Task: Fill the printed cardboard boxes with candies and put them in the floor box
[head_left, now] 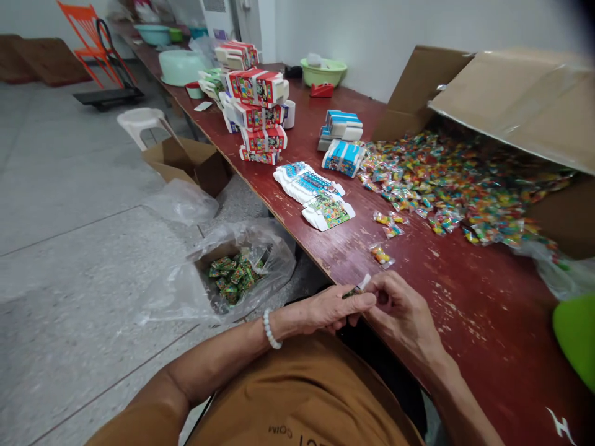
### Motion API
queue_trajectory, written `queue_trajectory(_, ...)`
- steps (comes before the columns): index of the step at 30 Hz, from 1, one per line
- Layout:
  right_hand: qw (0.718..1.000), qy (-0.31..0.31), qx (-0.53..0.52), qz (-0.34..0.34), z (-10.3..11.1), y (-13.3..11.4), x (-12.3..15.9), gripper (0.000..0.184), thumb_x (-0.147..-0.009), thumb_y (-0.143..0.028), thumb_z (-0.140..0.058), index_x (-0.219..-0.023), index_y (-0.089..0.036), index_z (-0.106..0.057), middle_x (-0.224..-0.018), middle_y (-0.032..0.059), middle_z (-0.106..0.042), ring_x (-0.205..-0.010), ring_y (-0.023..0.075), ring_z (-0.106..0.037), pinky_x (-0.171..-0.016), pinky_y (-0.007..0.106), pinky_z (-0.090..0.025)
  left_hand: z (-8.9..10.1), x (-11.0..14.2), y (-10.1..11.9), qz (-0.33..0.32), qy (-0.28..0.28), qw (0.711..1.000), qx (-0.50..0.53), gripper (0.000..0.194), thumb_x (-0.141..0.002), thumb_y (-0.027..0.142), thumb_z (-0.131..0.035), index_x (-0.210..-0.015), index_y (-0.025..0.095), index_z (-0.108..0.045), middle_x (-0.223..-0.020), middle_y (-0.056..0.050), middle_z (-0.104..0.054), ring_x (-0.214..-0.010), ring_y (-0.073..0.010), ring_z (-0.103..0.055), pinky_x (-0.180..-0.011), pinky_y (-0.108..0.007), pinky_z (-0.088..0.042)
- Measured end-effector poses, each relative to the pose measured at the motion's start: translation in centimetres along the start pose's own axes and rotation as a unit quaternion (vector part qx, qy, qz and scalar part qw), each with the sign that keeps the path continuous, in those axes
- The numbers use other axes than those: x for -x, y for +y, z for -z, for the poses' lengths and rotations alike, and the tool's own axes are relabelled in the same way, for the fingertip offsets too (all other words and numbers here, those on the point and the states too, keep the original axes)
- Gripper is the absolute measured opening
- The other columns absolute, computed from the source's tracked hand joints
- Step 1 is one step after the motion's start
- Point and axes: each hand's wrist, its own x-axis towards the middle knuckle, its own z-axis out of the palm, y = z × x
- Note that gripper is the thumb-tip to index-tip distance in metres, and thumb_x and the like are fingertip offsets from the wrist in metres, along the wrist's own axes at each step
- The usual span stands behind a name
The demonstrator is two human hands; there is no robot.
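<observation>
Near the table's front edge, my left hand is closed around a small printed candy box, mostly hidden by the fingers. My right hand meets it from the other side, thumb and fingers pinched at the box's white flap. Just beyond lies a clear packet of coloured candies, with a few more packets behind it. A fanned row of flattened blue cartons ends in green ones in front.
A tipped cardboard box spills many candy packets at right. Red carton bundles are stacked at the back left, blue bundles mid-table. A plastic-lined box on the floor holds green packs.
</observation>
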Motion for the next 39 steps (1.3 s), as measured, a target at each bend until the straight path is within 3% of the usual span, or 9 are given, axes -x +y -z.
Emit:
queue_trajectory(7,0.978,-0.121,-0.148,-0.087,0.9,0.1,0.1,0.008,-0.086,-0.03,-0.069,-0.085,-0.024,-0.064,-0.066,-0.0007,-0.065,-0.051,0.0148,-0.055,-0.05,0.026,-0.044,0.3,0.3,0.7,0.015,-0.051,0.999,-0.008,0.068,-0.065,0.09,-0.057,-0.069,0.022,-0.049,-0.061,0.006,-0.044,-0.044,-0.0062,-0.034,-0.039,-0.023,-0.024)
queue_trajectory(13,0.849,-0.243,-0.431,-0.187,1.2,-0.7,0.6,0.035,-0.08,-0.029,-0.08,-0.102,-0.026,-0.053,-0.081,0.0014,-0.069,-0.066,0.0181,-0.068,-0.069,0.036,-0.058,-0.5,0.5,1.1,0.056,-0.123,0.99,0.043,0.065,-0.062,0.084,-0.068,-0.073,0.022,-0.05,-0.064,0.006,-0.048,-0.044,-0.0067,-0.042,-0.039,-0.023,-0.034)
queue_trajectory(16,0.825,-0.239,-0.462,-0.22,1.1,-0.6,0.7,0.04,-0.079,-0.031,-0.082,-0.102,-0.026,-0.05,-0.086,0.0027,-0.07,-0.067,0.019,-0.071,-0.066,0.035,-0.058,-0.4,0.2,0.5,0.093,-0.178,0.972,0.12,0.06,-0.056,0.067,-0.085,-0.078,0.022,-0.051,-0.062,0.006,-0.051,-0.046,-0.0087,-0.048,-0.038,-0.02,-0.037)
queue_trajectory(20,0.818,-0.218,-0.474,-0.242,0.5,-0.3,0.7,0.047,-0.078,-0.032,-0.084,-0.101,-0.028,-0.043,-0.084,-0.0014,-0.069,-0.062,0.0172,-0.07,-0.062,0.032,-0.058,-0.1,0.2,0.4,0.076,-0.177,0.964,0.184,0.055,-0.058,0.042,-0.092,-0.094,0.023,-0.055,-0.063,0.008,-0.055,-0.048,-0.0093,-0.052,-0.043,-0.02,-0.045)
queue_trajectory(24,0.841,-0.17,-0.466,-0.217,0.4,0.2,0.4,0.058,-0.077,-0.032,-0.085,-0.117,-0.029,-0.044,-0.086,-0.0021,-0.067,-0.066,0.0137,-0.067,-0.061,0.025,-0.054,0.2,0.7,1.4,0.034,-0.094,0.985,0.139,0.046,-0.067,0.035,-0.088,-0.101,0.02,-0.06,-0.073,0.006,-0.057,-0.05,-0.0079,-0.054,-0.043,-0.02,-0.047)
queue_trajectory(29,0.918,-0.027,-0.352,-0.18,0.4,0.4,-0.3,0.069,-0.082,-0.031,-0.077,-0.141,-0.029,-0.043,-0.104,0.0028,-0.067,-0.061,0.0087,-0.054,-0.056,0.022,-0.046,1.0,0.8,1.8,-0.016,0.027,0.996,0.085,0.034,-0.072,0.038,-0.084,-0.091,0.014,-0.069,-0.074,0.002,-0.062,-0.057,-0.0089,-0.057,-0.051,-0.021,-0.049)
queue_trajectory(34,0.939,0.015,-0.305,-0.161,-1.6,0.8,-0.9,0.03,-0.086,-0.048,-0.07,-0.099,-0.02,-0.074,-0.108,0.0084,-0.068,-0.076,0.0165,-0.063,-0.065,0.029,-0.051,0.7,0.2,1.2,-0.017,0.071,0.988,0.135,0.042,-0.072,0.048,-0.082,-0.089,0.012,-0.067,-0.075,-0.005,-0.07,-0.057,-0.0154,-0.066,-0.053,-0.025,-0.05)
queue_trajectory(36,0.938,0.054,-0.302,-0.161,-2.2,0.7,-0.8,0.034,-0.087,-0.052,-0.067,-0.084,-0.019,-0.075,-0.101,0.0091,-0.07,-0.081,0.0199,-0.065,-0.07,0.031,-0.053,0.4,0.0,1.0,-0.041,0.1,0.986,0.125,0.039,-0.074,0.045,-0.082,-0.091,0.013,-0.068,-0.079,-0.005,-0.071,-0.066,-0.0146,-0.066,-0.062,-0.025,-0.052)
queue_trajectory(39,0.939,0.076,-0.277,-0.188,-2.4,0.5,-0.7,0.037,-0.088,-0.054,-0.066,-0.09,-0.018,-0.075,-0.083,0.0064,-0.072,-0.076,0.021,-0.065,-0.068,0.03,-0.053,0.3,0.0,0.6,-0.11,0.188,0.974,0.055,0.04,-0.076,0.031,-0.08,-0.11,0.018,-0.065,-0.098,-0.005,-0.073,-0.086,-0.0155,-0.067,-0.079,-0.026,-0.053)
